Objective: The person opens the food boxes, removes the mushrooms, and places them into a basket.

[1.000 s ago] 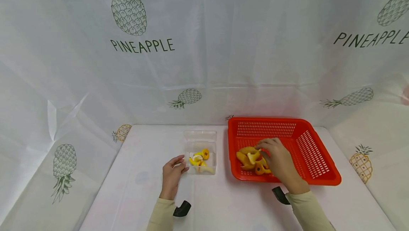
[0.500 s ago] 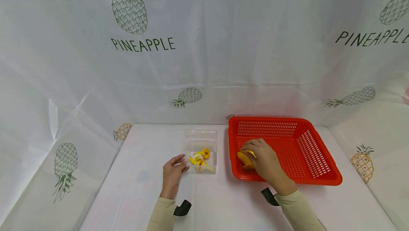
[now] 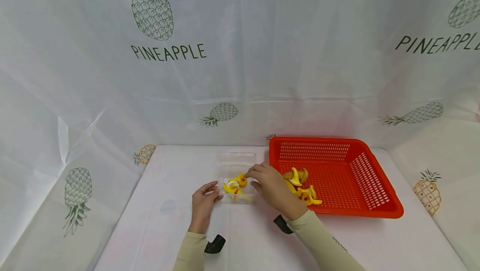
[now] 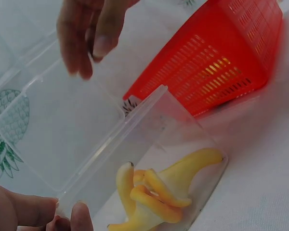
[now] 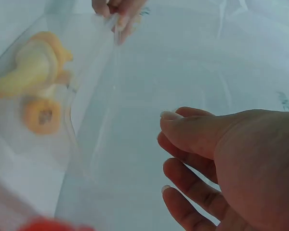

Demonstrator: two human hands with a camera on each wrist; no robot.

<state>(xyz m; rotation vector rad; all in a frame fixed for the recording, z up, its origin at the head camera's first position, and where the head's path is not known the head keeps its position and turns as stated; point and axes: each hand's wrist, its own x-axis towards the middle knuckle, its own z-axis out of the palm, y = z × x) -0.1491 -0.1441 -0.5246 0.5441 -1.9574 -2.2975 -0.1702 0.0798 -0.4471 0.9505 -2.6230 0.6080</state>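
Now, view by view.
Head, right hand (image 3: 271, 186): over the clear box (image 3: 237, 178), fingers loosely bent above its right edge, nothing visibly gripped.
Head, left hand (image 3: 203, 205): at the box's 8 o'clock corner, fingertips against it.
Head, red basket (image 3: 375, 196): at 3 o'clock of the box on the white surface (image 3: 168, 217); a heap of yellow banana pieces (image 3: 300, 185) lies in its left half.
Left wrist, box (image 4: 62, 134): thumb and finger pinch the rim at the bottom left; yellow pieces (image 4: 159, 192) lie inside, and the other hand (image 4: 89, 29) hangs at 12 o'clock.
Right wrist, right hand (image 5: 226, 163): fingers relaxed, empty; pieces (image 5: 36, 72) blurred through the plastic at 10 o'clock.
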